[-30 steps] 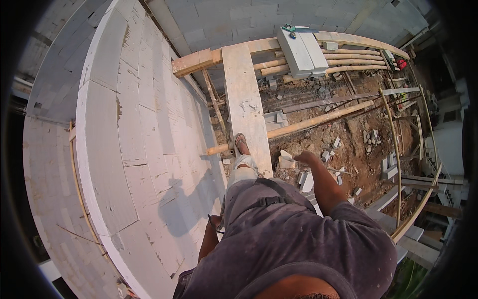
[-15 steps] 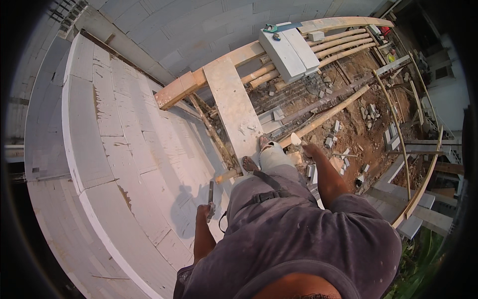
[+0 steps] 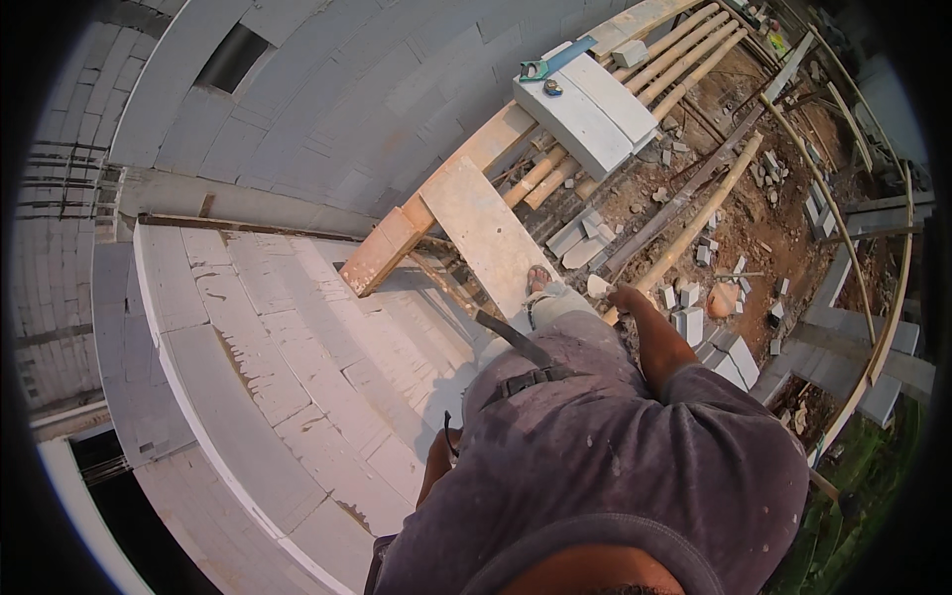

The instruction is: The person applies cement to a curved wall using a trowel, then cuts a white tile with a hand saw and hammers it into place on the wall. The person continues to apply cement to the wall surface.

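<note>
Where R fingers (image 3: 616,296) curl, pale pc. (image 3: 598,287) (small) juts out L.

Plank (image 3: 486,228) left of probable trowel (image 3: 598,287)

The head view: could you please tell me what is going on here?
The person's right hand holds a small pale object, too unclear to identify. The left hand is partly hidden; its grip is unclear. A sandalled foot is on a pale flat plank beside a whitish block wall. A green-handled saw lies on white rectangular blocks.
</note>
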`<act>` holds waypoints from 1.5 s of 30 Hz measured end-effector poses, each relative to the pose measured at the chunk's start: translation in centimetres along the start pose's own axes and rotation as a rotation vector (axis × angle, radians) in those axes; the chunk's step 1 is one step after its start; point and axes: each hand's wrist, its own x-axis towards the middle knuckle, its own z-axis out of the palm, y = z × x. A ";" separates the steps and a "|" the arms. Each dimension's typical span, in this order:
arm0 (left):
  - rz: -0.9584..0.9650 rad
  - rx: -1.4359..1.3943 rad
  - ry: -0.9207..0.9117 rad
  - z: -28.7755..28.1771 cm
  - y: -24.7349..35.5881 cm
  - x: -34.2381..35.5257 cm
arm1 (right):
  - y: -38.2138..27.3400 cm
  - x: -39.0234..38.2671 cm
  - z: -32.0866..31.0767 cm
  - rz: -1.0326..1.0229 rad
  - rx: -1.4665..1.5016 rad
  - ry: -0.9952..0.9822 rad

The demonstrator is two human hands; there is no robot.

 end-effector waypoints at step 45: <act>0.744 1.245 -0.413 -21.1 77.5 19.0 | -14.5 7.5 21.2 0.926 1.692 0.591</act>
